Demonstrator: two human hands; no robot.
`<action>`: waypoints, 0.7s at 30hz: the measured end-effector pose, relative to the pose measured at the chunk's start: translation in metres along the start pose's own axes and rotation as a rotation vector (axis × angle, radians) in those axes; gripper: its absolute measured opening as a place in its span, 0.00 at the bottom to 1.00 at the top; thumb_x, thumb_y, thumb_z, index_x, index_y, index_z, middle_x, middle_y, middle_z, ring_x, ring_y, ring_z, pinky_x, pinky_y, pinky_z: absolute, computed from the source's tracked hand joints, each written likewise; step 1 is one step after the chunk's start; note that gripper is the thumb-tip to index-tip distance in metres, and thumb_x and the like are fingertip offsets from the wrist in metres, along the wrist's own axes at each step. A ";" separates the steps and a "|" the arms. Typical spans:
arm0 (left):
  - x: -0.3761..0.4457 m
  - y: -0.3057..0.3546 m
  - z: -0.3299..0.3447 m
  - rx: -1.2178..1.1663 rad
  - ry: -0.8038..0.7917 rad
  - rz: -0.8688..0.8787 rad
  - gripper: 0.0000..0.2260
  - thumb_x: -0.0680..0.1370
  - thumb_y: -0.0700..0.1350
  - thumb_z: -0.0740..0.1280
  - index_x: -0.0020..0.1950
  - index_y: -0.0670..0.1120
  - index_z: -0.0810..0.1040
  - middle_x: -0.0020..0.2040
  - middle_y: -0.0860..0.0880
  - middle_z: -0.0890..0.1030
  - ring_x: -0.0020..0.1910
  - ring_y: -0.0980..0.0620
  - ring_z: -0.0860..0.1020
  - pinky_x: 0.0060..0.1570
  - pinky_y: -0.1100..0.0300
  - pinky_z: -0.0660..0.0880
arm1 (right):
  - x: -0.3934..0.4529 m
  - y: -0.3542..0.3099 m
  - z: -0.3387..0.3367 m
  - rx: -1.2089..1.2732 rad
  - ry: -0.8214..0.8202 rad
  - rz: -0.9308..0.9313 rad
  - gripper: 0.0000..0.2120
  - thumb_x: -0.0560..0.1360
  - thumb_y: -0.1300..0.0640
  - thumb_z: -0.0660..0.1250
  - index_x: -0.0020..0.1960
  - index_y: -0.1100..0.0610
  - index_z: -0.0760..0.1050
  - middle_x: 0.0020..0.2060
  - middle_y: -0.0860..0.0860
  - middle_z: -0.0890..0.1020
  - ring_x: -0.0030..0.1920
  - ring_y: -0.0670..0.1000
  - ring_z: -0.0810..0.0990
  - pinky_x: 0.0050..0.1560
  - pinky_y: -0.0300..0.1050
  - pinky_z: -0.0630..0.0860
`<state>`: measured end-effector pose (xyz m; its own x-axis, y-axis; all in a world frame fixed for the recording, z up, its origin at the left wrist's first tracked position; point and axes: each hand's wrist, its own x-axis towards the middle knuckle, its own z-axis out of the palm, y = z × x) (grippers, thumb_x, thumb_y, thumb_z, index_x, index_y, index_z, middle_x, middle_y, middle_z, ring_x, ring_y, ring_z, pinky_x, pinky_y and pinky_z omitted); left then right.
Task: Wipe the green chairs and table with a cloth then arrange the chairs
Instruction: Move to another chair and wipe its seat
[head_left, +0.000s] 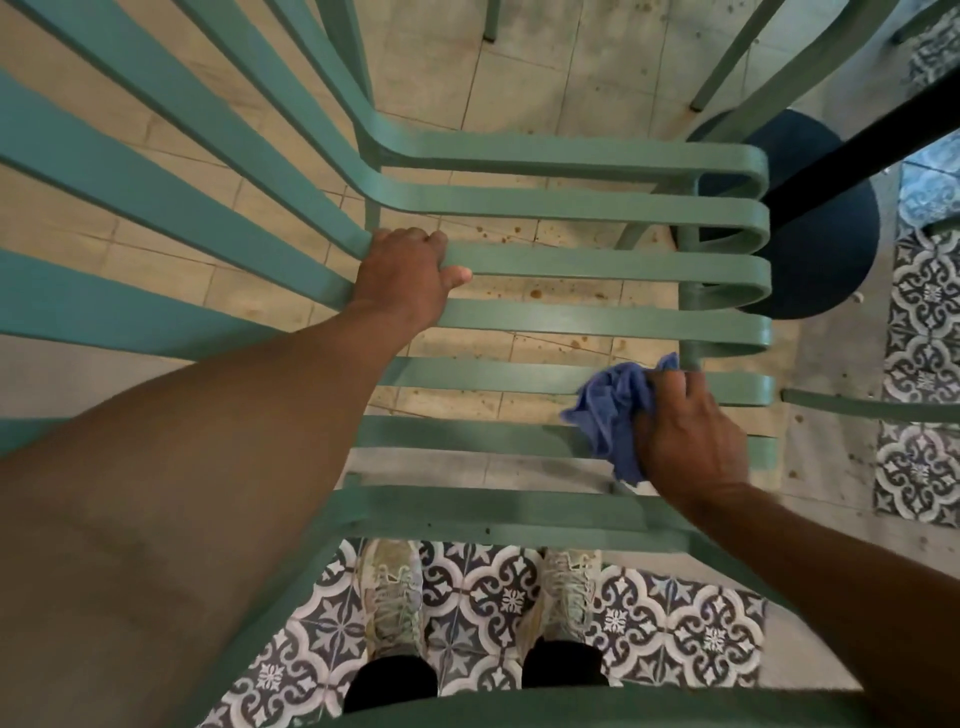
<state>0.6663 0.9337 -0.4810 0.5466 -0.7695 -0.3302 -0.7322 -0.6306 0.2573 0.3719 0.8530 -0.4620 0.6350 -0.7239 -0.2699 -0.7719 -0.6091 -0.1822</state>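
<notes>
You're looking straight down through the slats of a green chair (545, 260). Your left hand (408, 273) sits at the bend where the seat slats turn up into the back, fingers curled over a slat and gripping it, thumb out along the slat's near edge. Your right hand (685, 436) is near the seat's front edge, fingers closed round a bunched blue cloth (608, 410), which lies pressed on a slat there. Beyond the front edge of the seat: a dark round base (810, 249) on the floor with a black post rising from it. Your shoes (395, 592) show below the slats on patterned tiles (675, 623). More green chair legs at the far edge.
</notes>
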 end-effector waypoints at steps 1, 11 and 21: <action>0.000 0.001 -0.001 0.007 0.003 0.001 0.22 0.81 0.58 0.59 0.67 0.44 0.73 0.63 0.42 0.76 0.62 0.40 0.70 0.62 0.49 0.64 | 0.002 -0.017 0.008 0.014 -0.003 -0.012 0.13 0.82 0.52 0.54 0.61 0.59 0.66 0.53 0.60 0.73 0.39 0.51 0.71 0.35 0.45 0.71; 0.009 0.003 -0.004 0.065 -0.080 -0.051 0.22 0.80 0.60 0.60 0.63 0.44 0.75 0.58 0.41 0.77 0.59 0.39 0.73 0.56 0.49 0.68 | 0.036 -0.184 0.058 0.087 0.042 -0.344 0.19 0.77 0.52 0.65 0.64 0.57 0.68 0.55 0.59 0.71 0.48 0.57 0.74 0.45 0.50 0.76; 0.006 0.004 -0.005 0.045 -0.057 -0.036 0.23 0.80 0.58 0.60 0.68 0.45 0.73 0.63 0.42 0.76 0.61 0.40 0.71 0.61 0.49 0.67 | 0.040 0.002 -0.003 0.028 0.259 0.280 0.10 0.78 0.55 0.60 0.58 0.57 0.68 0.53 0.60 0.72 0.49 0.60 0.76 0.44 0.51 0.73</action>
<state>0.6683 0.9261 -0.4774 0.5496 -0.7389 -0.3898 -0.7311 -0.6512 0.2036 0.3959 0.8220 -0.4706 0.3836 -0.9211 -0.0661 -0.9150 -0.3694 -0.1620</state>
